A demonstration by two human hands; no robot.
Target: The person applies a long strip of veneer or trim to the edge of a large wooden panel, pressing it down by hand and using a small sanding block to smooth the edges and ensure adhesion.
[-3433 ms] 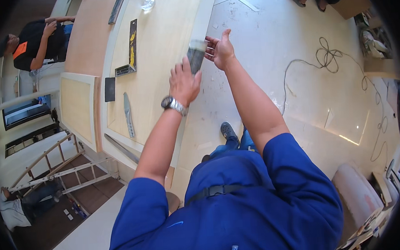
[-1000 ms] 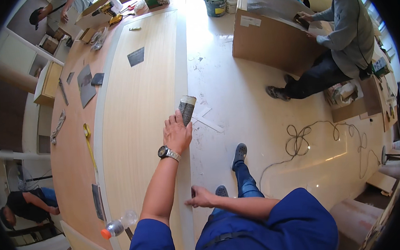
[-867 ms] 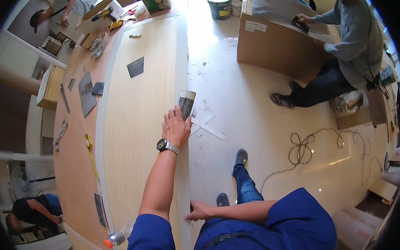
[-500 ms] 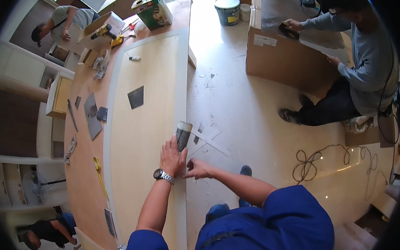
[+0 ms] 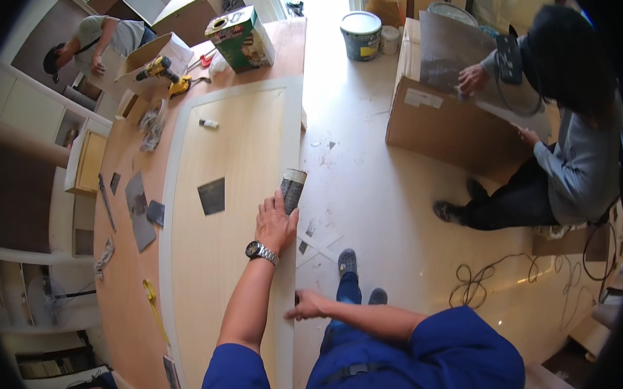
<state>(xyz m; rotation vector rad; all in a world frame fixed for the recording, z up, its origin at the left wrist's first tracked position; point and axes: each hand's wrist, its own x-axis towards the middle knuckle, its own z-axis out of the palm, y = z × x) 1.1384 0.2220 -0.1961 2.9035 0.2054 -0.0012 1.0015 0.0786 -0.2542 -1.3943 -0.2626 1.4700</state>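
Note:
A wood-grain panel (image 5: 217, 286) with a pale border lies on the workbench before me. At its right edge, my left hand (image 5: 276, 224) grips a dark grey, rough-looking roll (image 5: 293, 190) with a whitish end. The fingers lie along its left side and the thumb is on the right. The roll tilts out over the floor side of the edge. Nearer to me, my right hand (image 5: 310, 305) touches the same edge with thumb and fingers apart; part of its fingertips is hidden. A dark square sheet (image 5: 212, 196) and a small white tube (image 5: 209, 123) lie on the panel.
Grey sheets (image 5: 139, 212), a yellow tape measure (image 5: 151, 297), a cordless drill (image 5: 158, 70) and a green box (image 5: 240, 38) lie on the bench (image 5: 122, 313). To the right, a co-worker (image 5: 576, 143) handles a sheet over a cardboard box (image 5: 450, 122). A cable (image 5: 474, 284) coils on the floor.
My left hand and the roll have slid farther along the panel's edge, away from me. My right hand remains at the edge, now farther from the left. The view has shifted slightly.

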